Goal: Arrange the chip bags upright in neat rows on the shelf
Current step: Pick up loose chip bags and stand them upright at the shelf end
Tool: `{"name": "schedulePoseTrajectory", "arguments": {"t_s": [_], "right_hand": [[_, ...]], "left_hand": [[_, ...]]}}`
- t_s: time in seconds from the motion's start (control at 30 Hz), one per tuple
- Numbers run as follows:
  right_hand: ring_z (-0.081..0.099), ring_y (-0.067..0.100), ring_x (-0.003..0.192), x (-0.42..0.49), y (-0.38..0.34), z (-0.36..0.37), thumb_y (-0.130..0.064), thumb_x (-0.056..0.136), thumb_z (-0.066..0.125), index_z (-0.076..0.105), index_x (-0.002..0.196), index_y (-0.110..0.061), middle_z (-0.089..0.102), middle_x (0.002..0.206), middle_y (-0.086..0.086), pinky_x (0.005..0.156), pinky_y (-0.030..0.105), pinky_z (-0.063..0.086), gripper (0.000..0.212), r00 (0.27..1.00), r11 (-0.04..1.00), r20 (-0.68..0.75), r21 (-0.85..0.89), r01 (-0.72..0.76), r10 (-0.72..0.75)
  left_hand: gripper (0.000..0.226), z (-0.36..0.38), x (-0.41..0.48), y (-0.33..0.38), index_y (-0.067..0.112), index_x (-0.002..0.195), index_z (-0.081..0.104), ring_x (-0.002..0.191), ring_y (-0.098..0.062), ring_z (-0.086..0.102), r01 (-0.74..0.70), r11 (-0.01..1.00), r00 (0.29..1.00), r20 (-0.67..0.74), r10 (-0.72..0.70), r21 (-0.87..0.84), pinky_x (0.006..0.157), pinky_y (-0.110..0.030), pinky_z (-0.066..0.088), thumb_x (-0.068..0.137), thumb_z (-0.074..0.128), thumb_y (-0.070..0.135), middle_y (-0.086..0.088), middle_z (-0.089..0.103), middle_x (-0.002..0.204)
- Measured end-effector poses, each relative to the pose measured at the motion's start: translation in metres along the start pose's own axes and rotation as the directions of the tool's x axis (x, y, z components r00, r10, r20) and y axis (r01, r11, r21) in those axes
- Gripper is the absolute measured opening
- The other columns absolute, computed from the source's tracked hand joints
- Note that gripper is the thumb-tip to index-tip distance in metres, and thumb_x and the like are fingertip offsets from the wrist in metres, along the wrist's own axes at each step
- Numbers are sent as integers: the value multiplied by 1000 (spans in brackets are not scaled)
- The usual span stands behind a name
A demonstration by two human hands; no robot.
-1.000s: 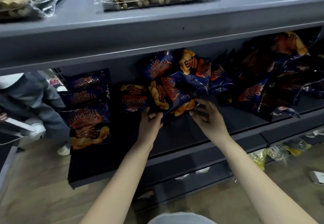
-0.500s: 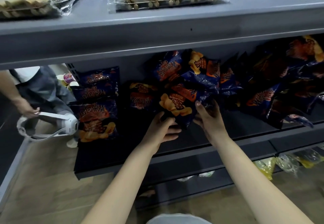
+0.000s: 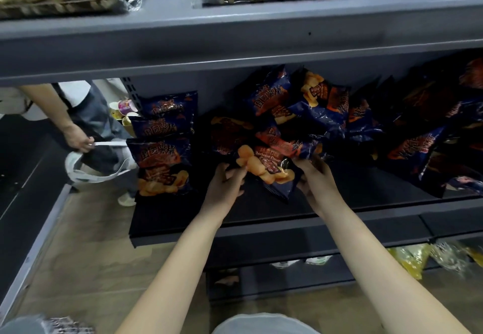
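Chip bag (image 3: 269, 169), dark blue with orange chips pictured, lies tilted, gripped by left hand (image 3: 224, 190) and right hand (image 3: 316, 184).

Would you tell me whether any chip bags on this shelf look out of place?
Yes: the middle chip bags lie heaped and tilted, unlike the upright row at the left end. The left hand and right hand grip one slanted bag.

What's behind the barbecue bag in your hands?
Behind the barbecue chip bag, held by left hand and right hand, sits a jumbled pile of blue chip bags. Their lower parts and the shelf beneath are hidden.
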State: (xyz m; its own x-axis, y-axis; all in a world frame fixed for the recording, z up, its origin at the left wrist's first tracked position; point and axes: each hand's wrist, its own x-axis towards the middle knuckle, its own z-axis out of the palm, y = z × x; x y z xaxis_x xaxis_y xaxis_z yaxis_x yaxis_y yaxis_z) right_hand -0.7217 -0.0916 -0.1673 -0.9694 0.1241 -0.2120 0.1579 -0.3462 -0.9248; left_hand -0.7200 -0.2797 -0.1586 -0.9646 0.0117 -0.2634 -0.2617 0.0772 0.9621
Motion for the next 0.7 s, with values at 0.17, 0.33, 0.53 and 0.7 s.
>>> {"name": "schedulePoseTrajectory", "arguments": {"t_s": [0.17,0.33,0.53,0.7], "right_hand": [[62,22,109,-4,-2,15,-9,85,59,57,123,-13,66,116,7,95,37,47,38,972,1000,233,27,6,-12],[51,19,125,-12,5,40,-21,78,70,43,138,-15,54,136,8,107,39,38,66,888,985,455,-174,21,61],[60,9,113,-20,16,73,-49,66,77,55,118,-35,66,118,-7,98,32,47,58,852,952,520,-287,107,61],[64,13,107,-24,26,104,-33,72,74,57,121,-20,69,112,-1,86,27,53,53,833,953,553,-257,160,9]], "left_hand": [[83,-32,-15,17,30,136,39,112,-11,52,-73,996,993,-91,69,-47,81,-25,45,66,59,71,9,50,127],[37,-52,-36,22,58,91,61,93,13,59,-138,984,990,33,135,117,77,-18,43,57,62,73,32,66,96],[50,-76,-51,6,38,104,67,101,-8,65,-154,988,985,-79,154,-4,92,-36,48,62,68,65,13,70,105],[7,-98,-62,-2,44,84,71,91,-7,68,-192,981,938,-301,173,-36,82,-31,52,78,69,42,17,72,90]]}}
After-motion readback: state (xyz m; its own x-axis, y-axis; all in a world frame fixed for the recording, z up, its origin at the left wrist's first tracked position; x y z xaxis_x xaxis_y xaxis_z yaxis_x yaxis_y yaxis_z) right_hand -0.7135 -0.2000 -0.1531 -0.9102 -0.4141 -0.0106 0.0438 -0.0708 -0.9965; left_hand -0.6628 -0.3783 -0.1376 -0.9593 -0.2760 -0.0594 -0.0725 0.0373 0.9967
